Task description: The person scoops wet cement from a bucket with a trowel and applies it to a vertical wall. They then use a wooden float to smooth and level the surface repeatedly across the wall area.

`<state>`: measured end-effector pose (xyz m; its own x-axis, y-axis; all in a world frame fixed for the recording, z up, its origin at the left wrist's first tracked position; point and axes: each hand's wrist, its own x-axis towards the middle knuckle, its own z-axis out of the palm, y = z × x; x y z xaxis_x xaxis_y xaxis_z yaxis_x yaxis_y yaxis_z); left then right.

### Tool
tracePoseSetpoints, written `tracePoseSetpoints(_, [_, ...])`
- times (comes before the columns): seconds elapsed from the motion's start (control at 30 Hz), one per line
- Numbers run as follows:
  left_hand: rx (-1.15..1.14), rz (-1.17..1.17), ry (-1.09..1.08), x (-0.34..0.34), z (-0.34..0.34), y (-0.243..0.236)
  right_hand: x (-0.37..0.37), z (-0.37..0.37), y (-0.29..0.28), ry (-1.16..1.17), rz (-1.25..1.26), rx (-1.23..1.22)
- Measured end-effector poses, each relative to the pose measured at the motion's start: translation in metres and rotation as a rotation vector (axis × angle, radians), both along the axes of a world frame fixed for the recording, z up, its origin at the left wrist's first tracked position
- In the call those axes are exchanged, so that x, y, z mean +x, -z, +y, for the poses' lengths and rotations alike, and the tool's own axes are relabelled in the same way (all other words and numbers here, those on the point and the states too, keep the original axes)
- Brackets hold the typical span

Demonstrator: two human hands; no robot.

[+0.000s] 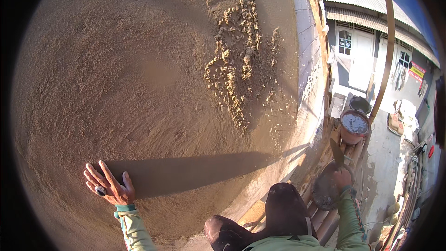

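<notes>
My left hand (109, 185) is spread open against the brown, sandy plastered wall (153, 74), a dark ring on one finger. My right hand (343, 178) is closed around the handle of a trowel (336, 152); its pointed blade sticks out past the fingers. Just below that hand sits a round bucket (324, 190) with grey stuff inside, partly covered by my hand and arm. Rough clumps of mortar (241, 60) cling to the wall's upper right part, and loose crumbs dot the smoother strip beside them.
Bamboo poles (329, 221) form a platform by my knees. On it stands a reddish bucket (355, 128) of pale liquid, with a dark bucket (360, 105) behind. An upright pole (388, 42) rises at the right. Beyond lie paved ground and a house with a white door (361, 60).
</notes>
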<state>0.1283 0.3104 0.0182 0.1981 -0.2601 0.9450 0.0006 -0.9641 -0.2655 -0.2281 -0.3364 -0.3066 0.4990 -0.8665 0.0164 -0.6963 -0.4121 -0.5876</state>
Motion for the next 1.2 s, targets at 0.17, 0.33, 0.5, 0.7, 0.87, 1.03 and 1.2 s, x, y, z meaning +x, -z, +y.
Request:
tracePoseSetpoints(0.17, [0.043, -0.033, 0.0, -0.006, 0.0, -0.006, -0.042, -0.019, 0.096, 0.022, 0.603, 0.105])
tracePoseSetpoints(0.33, [0.046, -0.032, 0.01, 0.008, -0.013, 0.003, -0.039, -0.018, 0.218, -0.59, 0.865, -0.067])
tracePoseSetpoints(0.5, [0.12, -0.126, -0.126, -0.018, 0.007, -0.015, 0.039, 0.03, 0.118, -1.072, 0.847, -0.039])
tracePoseSetpoints(0.7, [0.141, -0.158, -0.031, 0.018, -0.015, 0.001, -0.079, 0.079, 0.085, 0.234, -0.559, 1.201])
tracePoseSetpoints(0.87, [0.159, -0.193, -0.081, 0.011, 0.008, 0.006, -0.059, 0.076, 0.088, 0.291, -0.666, 1.107])
tracePoseSetpoints(1.03, [0.149, -0.206, -0.062, 0.014, -0.003, -0.001, -0.006, 0.069, 0.005, 0.206, -0.99, 1.171])
tracePoseSetpoints(1.2, [0.111, -0.134, -0.035, 0.01, -0.009, -0.001, 0.033, 0.041, -0.088, -0.024, -1.644, 1.249])
